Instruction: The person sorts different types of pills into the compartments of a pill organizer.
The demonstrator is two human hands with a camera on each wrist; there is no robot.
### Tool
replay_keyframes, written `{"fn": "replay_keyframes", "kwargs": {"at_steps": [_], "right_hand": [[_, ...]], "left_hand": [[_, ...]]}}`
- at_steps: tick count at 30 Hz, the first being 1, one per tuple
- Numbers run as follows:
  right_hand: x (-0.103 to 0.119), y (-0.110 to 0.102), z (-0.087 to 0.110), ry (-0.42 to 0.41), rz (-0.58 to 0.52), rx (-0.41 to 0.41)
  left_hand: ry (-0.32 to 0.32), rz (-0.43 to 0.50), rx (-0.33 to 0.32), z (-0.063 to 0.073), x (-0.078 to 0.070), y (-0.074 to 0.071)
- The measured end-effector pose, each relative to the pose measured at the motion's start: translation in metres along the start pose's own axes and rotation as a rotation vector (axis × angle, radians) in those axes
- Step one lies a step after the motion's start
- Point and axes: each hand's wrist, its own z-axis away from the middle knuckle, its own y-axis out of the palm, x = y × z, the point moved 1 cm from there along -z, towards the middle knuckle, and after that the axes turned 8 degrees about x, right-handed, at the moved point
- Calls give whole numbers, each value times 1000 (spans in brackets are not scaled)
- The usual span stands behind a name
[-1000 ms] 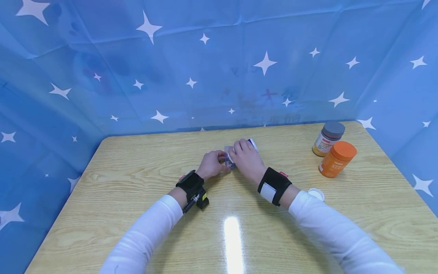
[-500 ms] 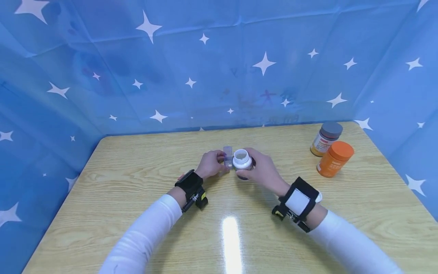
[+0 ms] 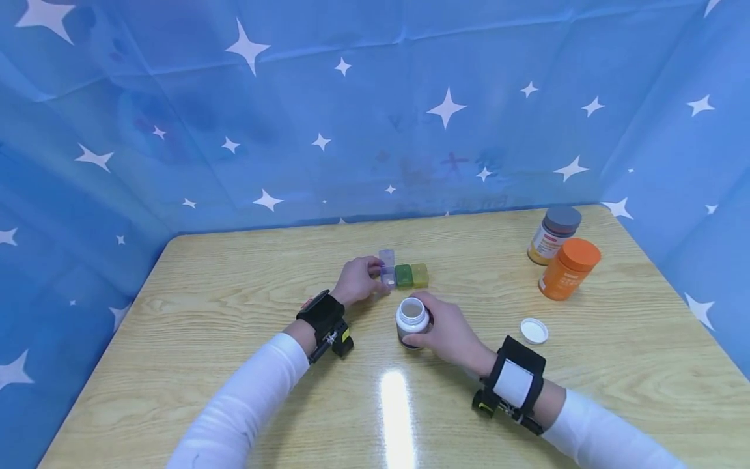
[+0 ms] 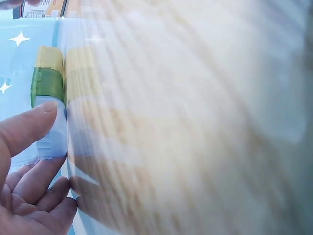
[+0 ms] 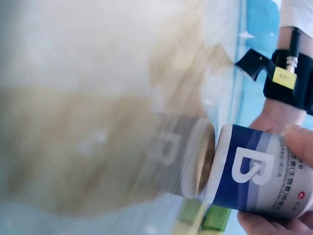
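Note:
A small pill box (image 3: pixel 403 276) with clear, green and yellow compartments lies on the table. Its clear compartment at the left end has the lid raised, and something small and white shows inside. My left hand (image 3: pixel 356 281) holds that end; in the left wrist view the thumb lies along the clear compartment with fingers on the other side. Nearer to me, my right hand (image 3: pixel 448 327) grips an uncapped white pill bottle (image 3: pixel 411 319) upright, its mouth facing up. The right wrist view shows the bottle's blue-and-white label (image 5: pixel 259 169) and its base close to the tabletop.
A white cap (image 3: pixel 534 331) lies on the table right of the bottle. At the back right stand an orange bottle (image 3: pixel 567 275) and a brown bottle with a grey lid (image 3: pixel 553 238). A blue star-patterned cloth (image 3: pixel 351 163) hangs behind the table.
My right hand has turned the bottle from tipped over the pill box to upright and drawn it back toward me. The green and yellow compartments have come into view. My left hand stays put.

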Motion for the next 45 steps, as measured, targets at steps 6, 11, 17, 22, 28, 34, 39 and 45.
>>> {"fn": "replay_keyframes", "kwargs": {"at_steps": [6, 11, 17, 22, 28, 34, 39, 45], "right_hand": [[-1, 2, 2, -25, 15, 0], [-2, 2, 3, -12, 13, 14], [-2, 0, 3, -41, 23, -8], [-4, 0, 3, -82, 50, -41], [-5, 1, 3, -82, 67, -44], [-4, 3, 3, -61, 55, -32], [-3, 4, 4, -33, 11, -17], [-3, -2, 7, -42, 2, 40]], "left_hand": [[-26, 6, 15, 0, -1, 1], [-13, 13, 27, 10, 1, -5], [134, 101, -39, 55, -14, -8], [294, 174, 43, 86, -31, 22], [319, 214, 52, 89, -32, 58], [308, 228, 7, 79, -26, 70], [317, 245, 29, 81, -33, 68], [333, 283, 41, 78, -26, 72]]}}
